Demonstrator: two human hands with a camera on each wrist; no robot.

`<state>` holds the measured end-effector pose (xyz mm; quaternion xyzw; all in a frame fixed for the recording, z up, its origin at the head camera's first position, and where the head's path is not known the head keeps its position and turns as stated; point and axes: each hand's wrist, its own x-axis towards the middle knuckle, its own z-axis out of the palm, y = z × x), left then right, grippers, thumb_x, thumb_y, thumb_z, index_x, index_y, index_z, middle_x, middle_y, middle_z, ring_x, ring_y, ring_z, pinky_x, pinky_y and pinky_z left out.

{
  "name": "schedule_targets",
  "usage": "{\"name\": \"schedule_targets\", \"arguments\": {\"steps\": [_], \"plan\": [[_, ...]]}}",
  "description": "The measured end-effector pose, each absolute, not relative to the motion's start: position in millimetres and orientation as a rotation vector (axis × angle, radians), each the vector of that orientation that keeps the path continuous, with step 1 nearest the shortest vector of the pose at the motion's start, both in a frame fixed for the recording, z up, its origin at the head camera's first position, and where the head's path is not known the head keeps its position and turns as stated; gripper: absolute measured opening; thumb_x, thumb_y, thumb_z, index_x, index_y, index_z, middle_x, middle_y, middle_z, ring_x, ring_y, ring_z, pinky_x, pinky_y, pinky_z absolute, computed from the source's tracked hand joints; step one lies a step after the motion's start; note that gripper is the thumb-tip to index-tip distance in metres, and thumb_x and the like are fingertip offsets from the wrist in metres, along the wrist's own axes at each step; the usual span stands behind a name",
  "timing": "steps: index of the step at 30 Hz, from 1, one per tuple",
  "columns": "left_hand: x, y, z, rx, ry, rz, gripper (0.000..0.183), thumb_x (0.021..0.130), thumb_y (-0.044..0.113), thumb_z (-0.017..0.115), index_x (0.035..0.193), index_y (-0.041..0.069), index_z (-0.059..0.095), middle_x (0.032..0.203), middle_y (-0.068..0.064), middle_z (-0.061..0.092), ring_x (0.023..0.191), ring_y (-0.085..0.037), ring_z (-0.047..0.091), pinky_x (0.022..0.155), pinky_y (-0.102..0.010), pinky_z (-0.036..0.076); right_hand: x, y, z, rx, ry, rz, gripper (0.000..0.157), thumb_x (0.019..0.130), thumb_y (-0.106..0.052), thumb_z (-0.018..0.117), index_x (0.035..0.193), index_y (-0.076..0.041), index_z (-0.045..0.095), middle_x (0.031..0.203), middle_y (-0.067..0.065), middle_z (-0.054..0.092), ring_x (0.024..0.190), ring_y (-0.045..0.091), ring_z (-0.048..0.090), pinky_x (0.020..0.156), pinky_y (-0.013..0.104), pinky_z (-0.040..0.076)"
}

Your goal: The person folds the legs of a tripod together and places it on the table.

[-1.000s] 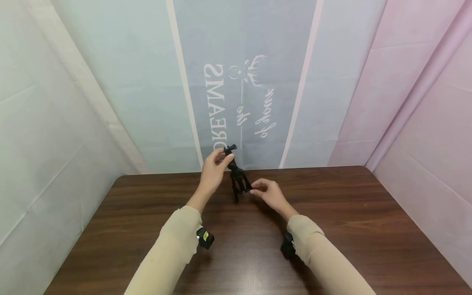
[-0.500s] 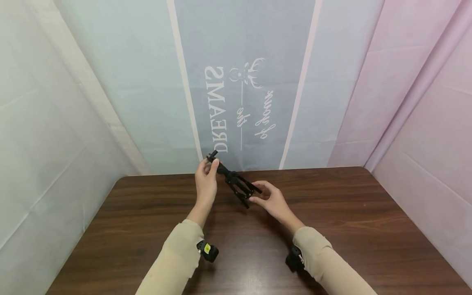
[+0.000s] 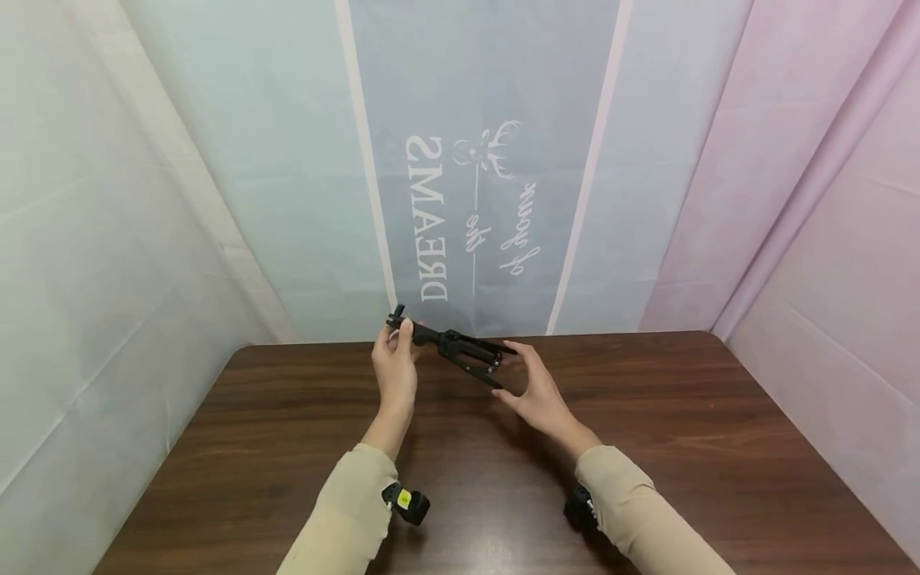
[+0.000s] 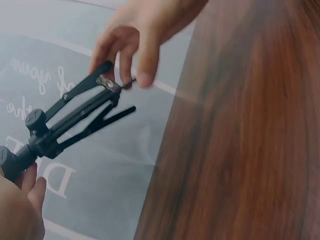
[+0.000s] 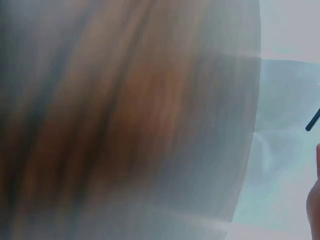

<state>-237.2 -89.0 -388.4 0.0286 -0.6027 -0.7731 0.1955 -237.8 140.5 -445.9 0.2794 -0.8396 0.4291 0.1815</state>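
Note:
A black mini tripod (image 3: pixel 449 344) is held above the far part of the table, lying nearly level with its legs pointing right. My left hand (image 3: pixel 397 375) grips it near the head end, thumb on the near side. At the leg end, my right hand (image 3: pixel 541 399) has its fingers at one leg tip and its thumb at another, spanning the slightly spread legs. The left wrist view shows the tripod (image 4: pixel 47 141) with its knobs and hinged legs, the right hand (image 4: pixel 150 30) curved around the tips. In the right wrist view only a leg tip (image 5: pixel 313 121) and part of the thumb (image 5: pixel 314 207) appear.
A dark wood-grain table (image 3: pixel 489 495) spreads beneath both hands. Behind it hangs a fabric backdrop (image 3: pixel 489 96) with mirrored lettering, and cloth walls rise on both sides. A small black camera sits on each wrist (image 3: pixel 410 505).
The tripod has swung from steeply tilted to nearly level, its head end moving left and down with the left hand. The right hand has moved slightly right and spread wider at the legs.

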Motion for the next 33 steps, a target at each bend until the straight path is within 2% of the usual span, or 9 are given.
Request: {"name": "schedule_targets", "arguments": {"steps": [3,7,12,17,22,28,33], "plan": [[-237.2,-96.1,-390.5,0.099,-1.705,-2.203,0.043,0.103,0.032,0.056,0.132,0.000,0.055,0.119,-0.022,0.066,0.101,-0.019,0.070,0.095,-0.035,0.052,-240.6,145.2,-445.4,0.803,-2.346,1.157,0.083,0.074,0.001,0.086,0.145,-0.006,0.042,0.120,0.011,0.058,0.107,0.028,0.060,0.089,0.048,0.051],[-238.8,-106.9,-393.8,0.073,-1.800,-2.227,0.040,0.100,0.030,0.061,0.126,0.000,0.060,0.117,-0.018,0.069,0.100,-0.018,0.071,0.093,-0.034,0.053,-244.3,155.1,-444.6,0.839,-2.359,1.091,0.081,0.074,-0.003,0.087,0.144,-0.006,0.046,0.122,0.012,0.059,0.107,0.033,0.060,0.088,0.052,0.052],[-239.0,-124.2,-400.5,0.041,-1.967,-2.217,0.038,0.096,0.026,0.068,0.122,-0.001,0.065,0.122,-0.016,0.065,0.100,-0.017,0.069,0.090,-0.031,0.055,-249.1,167.4,-441.3,0.896,-2.372,1.059,0.077,0.074,-0.004,0.087,0.141,-0.004,0.050,0.124,0.015,0.061,0.108,0.036,0.061,0.088,0.055,0.051],[-239.5,-138.7,-405.7,0.020,-2.119,-2.187,0.040,0.094,0.022,0.071,0.125,-0.002,0.065,0.125,-0.018,0.062,0.105,-0.023,0.068,0.093,-0.037,0.053,-252.8,174.0,-435.2,0.968,-2.361,1.010,0.070,0.073,-0.005,0.088,0.136,-0.004,0.057,0.117,0.012,0.064,0.103,0.030,0.064,0.088,0.048,0.053],[-242.4,-147.4,-408.1,-0.019,-2.258,-2.146,0.041,0.094,0.018,0.071,0.127,-0.003,0.062,0.127,-0.020,0.062,0.111,-0.032,0.065,0.094,-0.041,0.053,-254.6,178.5,-429.3,0.999,-2.378,0.917,0.067,0.071,-0.008,0.090,0.132,-0.007,0.062,0.120,0.005,0.061,0.103,0.022,0.063,0.087,0.042,0.054],[-248.0,-152.5,-416.4,-0.078,-2.437,-2.043,0.041,0.092,0.014,0.073,0.126,-0.007,0.062,0.124,-0.022,0.063,0.110,-0.037,0.064,0.092,-0.048,0.053,-256.4,186.8,-426.6,0.987,-2.524,0.838,0.067,0.074,-0.010,0.088,0.134,-0.008,0.060,0.122,0.004,0.059,0.107,0.025,0.063,0.085,0.041,0.055],[-253.7,-154.6,-427.9,-0.083,-2.622,-1.795,0.045,0.089,0.020,0.077,0.125,-0.005,0.065,0.123,-0.022,0.065,0.101,-0.034,0.068,0.086,-0.045,0.056,-259.9,191.9,-425.6,0.959,-2.645,0.754,0.067,0.076,-0.013,0.087,0.137,-0.008,0.058,0.126,0.006,0.058,0.109,0.026,0.062,0.085,0.043,0.055]]}}
